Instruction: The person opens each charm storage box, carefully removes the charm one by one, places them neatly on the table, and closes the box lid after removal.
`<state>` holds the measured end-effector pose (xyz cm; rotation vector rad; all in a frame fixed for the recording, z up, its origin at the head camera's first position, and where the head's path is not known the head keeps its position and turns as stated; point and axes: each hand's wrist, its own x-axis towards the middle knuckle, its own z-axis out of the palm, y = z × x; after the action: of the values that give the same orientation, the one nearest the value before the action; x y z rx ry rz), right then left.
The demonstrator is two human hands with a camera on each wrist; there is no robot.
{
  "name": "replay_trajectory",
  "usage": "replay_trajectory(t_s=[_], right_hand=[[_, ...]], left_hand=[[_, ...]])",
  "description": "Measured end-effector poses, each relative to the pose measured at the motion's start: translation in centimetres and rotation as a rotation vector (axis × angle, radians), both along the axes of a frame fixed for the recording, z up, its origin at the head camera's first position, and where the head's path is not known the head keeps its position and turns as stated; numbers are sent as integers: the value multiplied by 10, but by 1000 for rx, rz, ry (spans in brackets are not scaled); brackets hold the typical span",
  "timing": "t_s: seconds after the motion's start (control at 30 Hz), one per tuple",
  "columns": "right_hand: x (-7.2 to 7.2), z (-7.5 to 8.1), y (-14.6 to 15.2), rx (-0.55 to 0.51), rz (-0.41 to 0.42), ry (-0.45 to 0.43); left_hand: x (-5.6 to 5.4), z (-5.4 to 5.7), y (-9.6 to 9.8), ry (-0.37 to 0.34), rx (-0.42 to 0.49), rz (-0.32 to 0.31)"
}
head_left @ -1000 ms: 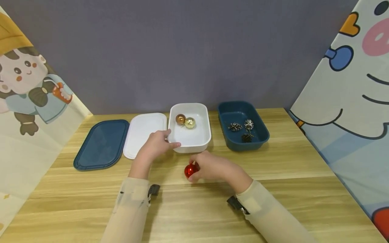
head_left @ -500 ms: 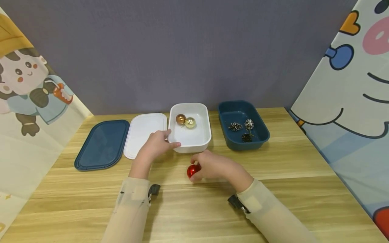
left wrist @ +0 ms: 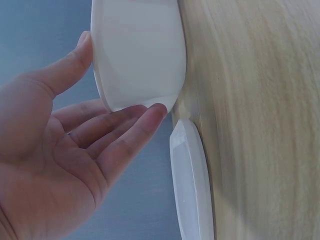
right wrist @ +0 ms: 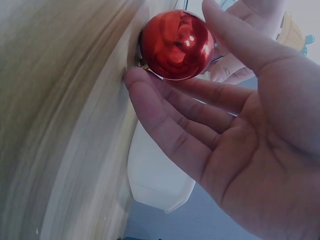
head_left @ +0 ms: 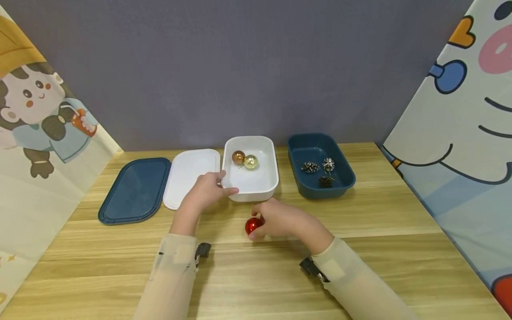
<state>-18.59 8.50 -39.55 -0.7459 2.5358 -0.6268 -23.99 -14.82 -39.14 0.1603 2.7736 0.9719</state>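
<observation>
My right hand pinches a shiny red bauble between thumb and fingers, low over the table in front of the white box. The right wrist view shows the bauble with its small gold cap near the fingertips. My left hand holds the near left corner of the white box, thumb at the rim and fingers against the side wall. Inside that box lie a copper bauble and a pale gold bauble, side by side.
To the right stands a dark blue box holding three pine cones. A white lid lies left of the white box, with a dark blue lid farther left. A grey partition rises behind the wooden table.
The red bauble shifts very slightly in my right hand's fingers. My left hand stays at the white box, and the other things keep their places.
</observation>
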Motion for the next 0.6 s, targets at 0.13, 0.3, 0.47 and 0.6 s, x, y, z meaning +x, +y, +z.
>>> replay_trajectory(t_s=[0.13, 0.3, 0.47, 0.6], right_hand=[[0, 2, 1, -5, 12, -1], [-1, 4, 4, 7, -8, -35], [-2, 6, 5, 22, -36, -68], [-2, 9, 7, 30, -69, -79]], left_hand=[[0, 0, 0, -3, 0, 0], [0, 0, 0, -5, 3, 2], [0, 0, 0, 2, 8, -2], [1, 0, 0, 6, 9, -7]])
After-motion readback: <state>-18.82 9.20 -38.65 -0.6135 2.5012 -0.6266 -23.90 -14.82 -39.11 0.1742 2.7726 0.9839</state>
